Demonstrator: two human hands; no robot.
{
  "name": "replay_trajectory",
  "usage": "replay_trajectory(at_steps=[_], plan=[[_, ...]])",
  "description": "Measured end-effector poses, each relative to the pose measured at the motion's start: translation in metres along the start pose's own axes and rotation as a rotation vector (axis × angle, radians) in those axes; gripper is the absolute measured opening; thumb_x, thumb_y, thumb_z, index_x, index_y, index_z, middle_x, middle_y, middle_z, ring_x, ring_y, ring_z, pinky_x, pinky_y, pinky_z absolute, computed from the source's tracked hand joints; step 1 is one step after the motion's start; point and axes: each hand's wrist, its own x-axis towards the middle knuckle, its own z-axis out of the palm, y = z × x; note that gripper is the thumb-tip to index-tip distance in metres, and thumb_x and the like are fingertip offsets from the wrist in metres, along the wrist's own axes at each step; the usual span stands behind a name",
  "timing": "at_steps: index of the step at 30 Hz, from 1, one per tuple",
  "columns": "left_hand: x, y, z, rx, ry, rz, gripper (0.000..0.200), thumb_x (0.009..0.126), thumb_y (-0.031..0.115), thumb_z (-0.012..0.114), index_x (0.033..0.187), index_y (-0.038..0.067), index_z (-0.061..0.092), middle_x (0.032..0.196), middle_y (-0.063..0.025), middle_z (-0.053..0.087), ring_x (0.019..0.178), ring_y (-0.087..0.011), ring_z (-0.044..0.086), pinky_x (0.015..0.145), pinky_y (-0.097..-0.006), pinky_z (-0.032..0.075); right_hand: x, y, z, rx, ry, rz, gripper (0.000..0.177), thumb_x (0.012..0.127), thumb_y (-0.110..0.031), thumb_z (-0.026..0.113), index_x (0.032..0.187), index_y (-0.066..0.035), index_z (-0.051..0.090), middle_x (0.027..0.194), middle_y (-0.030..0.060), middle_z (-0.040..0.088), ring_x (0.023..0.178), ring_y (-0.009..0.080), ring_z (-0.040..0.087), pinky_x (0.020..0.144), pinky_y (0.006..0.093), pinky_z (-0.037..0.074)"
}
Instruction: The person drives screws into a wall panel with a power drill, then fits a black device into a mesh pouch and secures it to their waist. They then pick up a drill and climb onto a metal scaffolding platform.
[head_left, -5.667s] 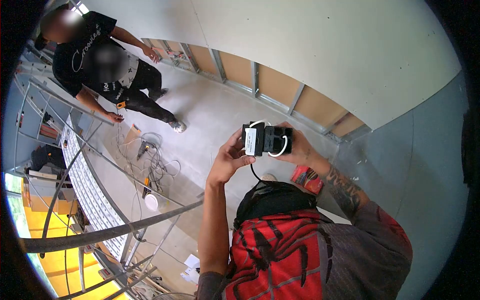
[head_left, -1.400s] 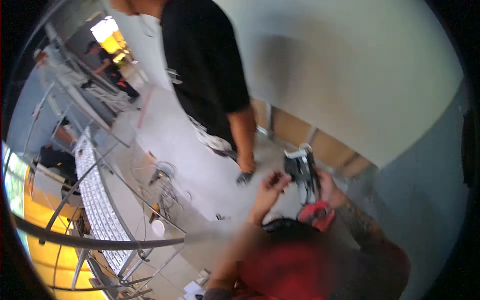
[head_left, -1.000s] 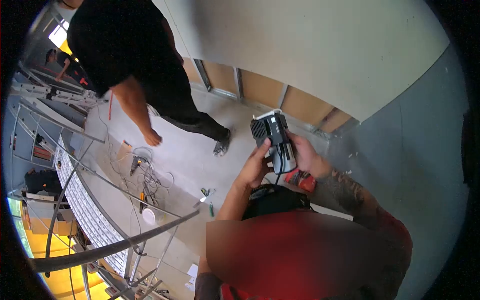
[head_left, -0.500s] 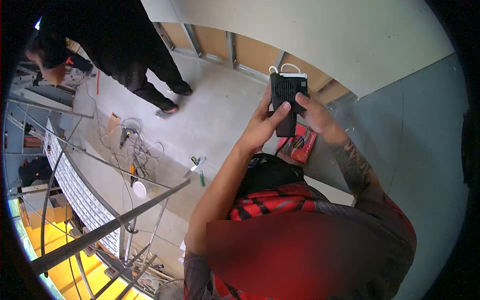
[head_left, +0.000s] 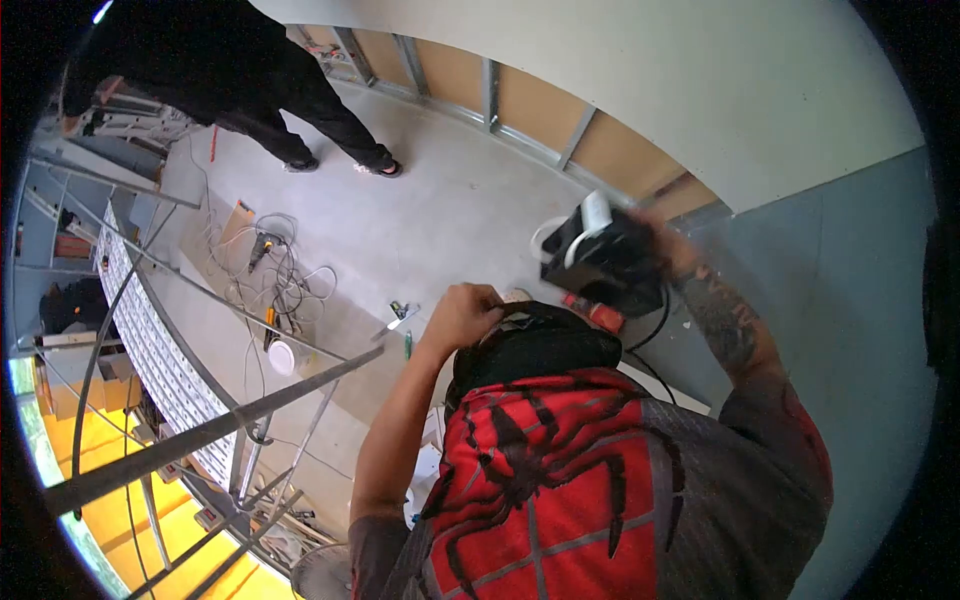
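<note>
My right hand (head_left: 672, 245), blurred by motion, grips a black boxy device (head_left: 625, 262) from its right side. White cable loops (head_left: 565, 240) stick out of the device's white-topped end, and a black cable (head_left: 660, 325) runs down from it. My left hand (head_left: 465, 318) is closed on the rim of a black waist bag (head_left: 535, 345) worn at my front. Part of the bag's opening shows; what lies inside is hidden. Behind the device, a red package (head_left: 603, 315) is mostly covered.
A co-worker in black (head_left: 250, 90) stands at the upper left. On the floor lie a power drill (head_left: 263, 248), tangled cables (head_left: 290, 285), a white bucket (head_left: 284, 358) and a knife-like tool (head_left: 402, 318). A metal scaffold bar (head_left: 220, 430) crosses the lower left; a stud wall (head_left: 490, 95) runs behind.
My left hand has let go of the device and come down to the bag. The right hand has swung the device to the right and tilted it. The co-worker's legs have shifted.
</note>
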Motion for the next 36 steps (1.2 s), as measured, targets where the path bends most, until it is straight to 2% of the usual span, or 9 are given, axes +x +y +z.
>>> replay_trajectory(at_steps=[1,3,9,19,20,24,26,29,36], plan=[[0.006,-0.002,0.001,-0.143,0.068,-0.009,0.020,0.072,0.015,0.070,0.083,-0.001,0.068,0.070,-0.0120,0.066,0.064,-0.0220,0.063,0.065,-0.0341,0.051,0.012,0.050,0.017,0.710,-0.066,0.416,0.046,0.093,-0.026,0.057,0.132,-0.005,0.050,0.133,0.0106,0.054,0.122,0.0191,0.050,0.109,0.0363,0.034],[0.014,0.003,-0.004,-0.290,0.079,-0.096,0.013,0.070,0.011,0.068,0.074,-0.002,0.068,0.062,-0.0091,0.063,0.058,-0.0112,0.056,0.057,-0.0291,0.048,0.056,-0.044,0.064,0.742,-0.154,1.071,0.035,0.092,-0.029,0.056,0.118,-0.005,0.062,0.113,0.0095,0.067,0.097,0.0164,0.065,0.091,0.0352,0.051],[0.022,-0.006,-0.016,-0.427,0.040,-0.080,0.019,0.064,0.015,0.073,0.072,-0.001,0.071,0.058,-0.0103,0.064,0.048,-0.0153,0.058,0.048,-0.0282,0.047,0.071,-0.025,0.109,0.808,-0.646,0.931,0.045,0.094,-0.037,0.054,0.124,-0.003,0.056,0.115,0.0087,0.066,0.097,0.0173,0.066,0.089,0.0334,0.051],[-0.004,-0.013,-0.028,-0.505,-0.056,-0.130,0.023,0.074,0.016,0.067,0.089,-0.001,0.073,0.072,-0.0133,0.069,0.062,-0.0150,0.066,0.058,-0.0284,0.052,0.070,-0.017,0.123,0.468,-0.779,0.963,0.053,0.093,-0.047,0.053,0.122,-0.003,0.059,0.114,0.0075,0.065,0.097,0.0157,0.062,0.088,0.0304,0.048],[-0.014,-0.015,-0.032,-0.773,-0.044,-0.152,0.024,0.079,0.016,0.064,0.094,-0.001,0.072,0.076,-0.0138,0.070,0.065,-0.0143,0.066,0.059,-0.0283,0.052,0.071,-0.014,0.125,0.340,-0.808,0.857,0.057,0.093,-0.050,0.053,0.123,-0.002,0.059,0.113,0.0078,0.065,0.097,0.0159,0.061,0.087,0.0299,0.047],[-0.068,-0.016,-0.050,-0.481,0.217,-0.173,0.027,0.085,0.016,0.058,0.104,0.000,0.069,0.082,-0.0127,0.070,0.069,-0.0170,0.067,0.062,-0.0299,0.053,0.059,0.006,0.126,0.106,-0.818,0.686,0.066,0.092,-0.056,0.051,0.128,-0.001,0.055,0.111,0.0088,0.064,0.099,0.0169,0.057,0.088,0.0299,0.044],[-0.096,-0.019,-0.026,-0.381,0.005,-0.092,0.029,0.086,0.022,0.060,0.106,0.003,0.069,0.088,-0.0157,0.069,0.078,-0.0242,0.068,0.071,-0.0348,0.053,0.058,0.014,0.128,0.087,-0.802,0.629,0.066,0.092,-0.055,0.050,0.129,-0.001,0.054,0.113,0.0090,0.064,0.101,0.0170,0.056,0.089,0.0304,0.044],[-0.107,0.000,0.024,-0.118,0.154,-0.045,0.032,0.086,0.026,0.066,0.112,0.009,0.067,0.103,-0.0163,0.065,0.080,-0.0249,0.063,0.075,-0.0345,0.052,0.056,0.015,0.133,0.101,-0.768,0.568,0.064,0.094,-0.053,0.048,0.130,-0.001,0.053,0.116,0.0093,0.063,0.104,0.0171,0.055,0.091,0.0306,0.043],[-0.114,0.001,0.037,-0.474,0.010,-0.233,0.027,0.086,0.020,0.065,0.110,0.007,0.068,0.105,-0.0151,0.065,0.088,-0.0210,0.062,0.077,-0.0347,0.050,0.059,0.021,0.138,0.272,-0.778,0.615,0.061,0.095,-0.049,0.049,0.132,-0.001,0.053,0.116,0.0082,0.062,0.103,0.0157,0.055,0.090,0.0291,0.043]])
